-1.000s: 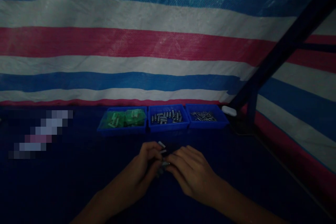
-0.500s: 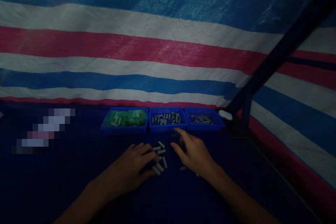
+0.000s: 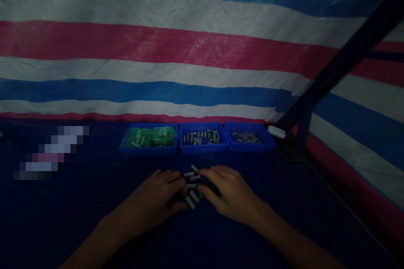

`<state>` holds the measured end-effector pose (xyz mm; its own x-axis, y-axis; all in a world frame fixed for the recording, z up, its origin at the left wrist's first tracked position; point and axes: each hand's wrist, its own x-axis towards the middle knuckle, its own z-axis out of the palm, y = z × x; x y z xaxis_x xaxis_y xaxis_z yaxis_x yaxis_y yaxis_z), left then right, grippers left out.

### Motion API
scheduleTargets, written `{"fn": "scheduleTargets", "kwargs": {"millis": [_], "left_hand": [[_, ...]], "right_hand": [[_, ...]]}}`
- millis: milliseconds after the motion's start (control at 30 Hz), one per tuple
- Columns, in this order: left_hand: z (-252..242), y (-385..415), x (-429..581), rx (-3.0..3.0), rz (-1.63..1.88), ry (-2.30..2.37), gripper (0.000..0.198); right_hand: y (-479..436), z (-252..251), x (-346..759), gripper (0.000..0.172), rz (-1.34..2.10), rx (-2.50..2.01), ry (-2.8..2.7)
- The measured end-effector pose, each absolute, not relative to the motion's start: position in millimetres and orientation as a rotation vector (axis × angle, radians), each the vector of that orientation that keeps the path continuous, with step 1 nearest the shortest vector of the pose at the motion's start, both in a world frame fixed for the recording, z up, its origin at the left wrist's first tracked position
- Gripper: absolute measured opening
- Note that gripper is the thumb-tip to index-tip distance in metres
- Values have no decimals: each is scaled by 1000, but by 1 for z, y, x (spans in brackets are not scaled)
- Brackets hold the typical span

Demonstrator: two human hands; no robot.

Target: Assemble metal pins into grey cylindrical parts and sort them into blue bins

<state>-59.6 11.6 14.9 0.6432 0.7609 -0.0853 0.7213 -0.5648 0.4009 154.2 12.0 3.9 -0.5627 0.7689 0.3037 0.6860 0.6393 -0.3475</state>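
Note:
Several small grey cylindrical pieces [image 3: 194, 178] lie in a loose group on the dark blue table between my two hands. On the group's left side is my left hand [image 3: 167, 193], its fingers curved and its thumb apart, with fingertips beside the pieces. My right hand [image 3: 225, 191] is at the group's right side, index finger and thumb apart, fingertips at the nearest pieces. Neither hand visibly holds a piece. Just beyond, a blue bin [image 3: 204, 148] contains similar short grey pieces.
A left blue bin [image 3: 148, 151] holds green bags [image 3: 164, 134] with pieces; a right one [image 3: 252, 147] holds thin metal pins [image 3: 245, 137]. Beside it is a white object [image 3: 276, 131]. Striped sheeting [image 3: 176, 46] hangs behind, and a dark frame post [image 3: 328, 71] slants at right.
My right hand has moved down and left to the grey pieces, its fingers now nearer them. My left hand is almost where it was. The view has shifted slightly.

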Motion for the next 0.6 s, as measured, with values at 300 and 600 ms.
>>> {"fn": "scheduleTargets", "kwargs": {"millis": [300, 600], "left_hand": [[12, 6, -55, 2461, 184, 1127, 14], [18, 5, -43, 2140, 410, 1163, 24]], "right_hand": [[7, 10, 152, 26, 272, -1073, -2454], [0, 10, 145, 17, -93, -818, -2448]]}}
